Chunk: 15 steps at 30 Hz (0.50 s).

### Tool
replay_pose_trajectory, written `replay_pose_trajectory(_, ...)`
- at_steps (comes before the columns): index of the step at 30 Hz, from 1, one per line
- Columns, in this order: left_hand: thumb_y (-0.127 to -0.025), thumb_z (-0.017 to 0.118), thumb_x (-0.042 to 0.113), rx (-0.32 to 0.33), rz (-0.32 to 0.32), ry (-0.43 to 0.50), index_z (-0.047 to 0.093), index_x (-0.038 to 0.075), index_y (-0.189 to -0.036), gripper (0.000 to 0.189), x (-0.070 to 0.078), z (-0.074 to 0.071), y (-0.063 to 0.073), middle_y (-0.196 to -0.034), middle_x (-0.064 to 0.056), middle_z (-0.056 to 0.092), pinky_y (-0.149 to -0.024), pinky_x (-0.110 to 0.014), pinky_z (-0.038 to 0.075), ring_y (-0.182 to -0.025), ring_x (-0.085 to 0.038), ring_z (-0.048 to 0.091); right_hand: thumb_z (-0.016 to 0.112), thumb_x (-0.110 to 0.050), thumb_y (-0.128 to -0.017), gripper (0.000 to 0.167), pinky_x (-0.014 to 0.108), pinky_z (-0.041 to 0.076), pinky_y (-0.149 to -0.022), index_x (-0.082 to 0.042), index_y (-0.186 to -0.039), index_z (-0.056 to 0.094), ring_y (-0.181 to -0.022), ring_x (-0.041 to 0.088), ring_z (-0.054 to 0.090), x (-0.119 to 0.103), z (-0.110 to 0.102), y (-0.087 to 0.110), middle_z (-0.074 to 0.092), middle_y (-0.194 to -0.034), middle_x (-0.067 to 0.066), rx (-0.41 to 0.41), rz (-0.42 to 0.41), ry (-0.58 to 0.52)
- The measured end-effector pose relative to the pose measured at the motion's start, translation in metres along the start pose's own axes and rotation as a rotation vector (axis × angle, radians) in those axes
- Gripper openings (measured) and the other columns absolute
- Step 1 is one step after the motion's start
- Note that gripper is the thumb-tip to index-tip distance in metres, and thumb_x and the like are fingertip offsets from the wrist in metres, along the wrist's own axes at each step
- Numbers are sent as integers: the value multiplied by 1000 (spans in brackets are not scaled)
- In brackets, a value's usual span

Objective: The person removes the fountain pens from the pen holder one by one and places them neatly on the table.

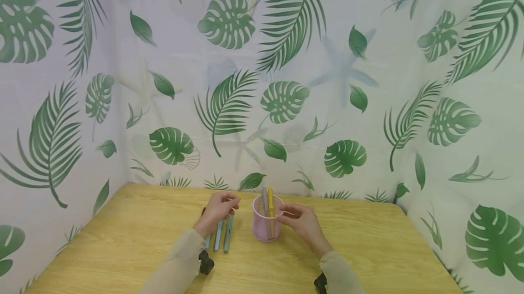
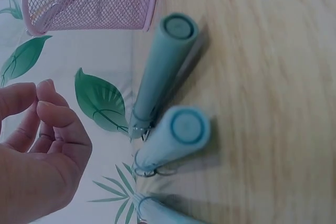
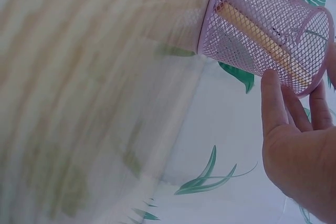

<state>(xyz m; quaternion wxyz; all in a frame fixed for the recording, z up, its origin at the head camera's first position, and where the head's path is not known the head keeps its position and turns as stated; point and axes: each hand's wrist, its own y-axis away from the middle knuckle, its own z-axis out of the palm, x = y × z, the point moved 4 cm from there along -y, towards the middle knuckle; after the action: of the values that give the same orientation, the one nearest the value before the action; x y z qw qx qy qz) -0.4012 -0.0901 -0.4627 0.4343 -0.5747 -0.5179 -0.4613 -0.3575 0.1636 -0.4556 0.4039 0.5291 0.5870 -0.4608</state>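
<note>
Pens [image 1: 219, 237], three in pale blue and teal, lie side by side on the desk [image 1: 135, 239], a little left of the lower middle of the head frame. Their long axes run from the near side toward the back, far ends leaning slightly right. A dark-red bit [image 1: 203, 211] shows at their upper left, too small to identify. The left hand [image 1: 218, 212] hangs over their far ends and is the nearer of the two, so the pens reach downward in the frame from beneath its fingers. Those fingers are curled, tips together with the thumb, and nothing shows between them; in the left wrist view the hand looks clear of the pens.

Just right of that, near the lower middle, a pink mesh cup [image 1: 259, 230] stands upright, with a grey pen [image 1: 264, 198] and a yellow pen [image 1: 270, 194] inside, their tops above the rim. At its right side is the right hand [image 1: 304, 225], fingers bent and apart, set about the rim; whether they press on it I cannot tell.

Wood-grained, the desk spans the bottom of the frame. Behind it and on both sides are pale wall coverings [image 1: 180, 103] printed with green leaves, with faint starfish on the back one.
</note>
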Motion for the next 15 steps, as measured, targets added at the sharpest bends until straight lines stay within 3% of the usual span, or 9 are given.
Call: replay_pose_trajectory(15, -99, 58, 20, 13, 61, 41, 66, 2, -112, 24, 12, 20, -2, -91, -16, 70, -57, -25, 47, -70, -15, 61, 78, -9, -83, 29, 43, 55, -94, 1, -109, 71, -115, 35, 64, 1, 2, -2, 68, -121, 16, -13, -19, -36)
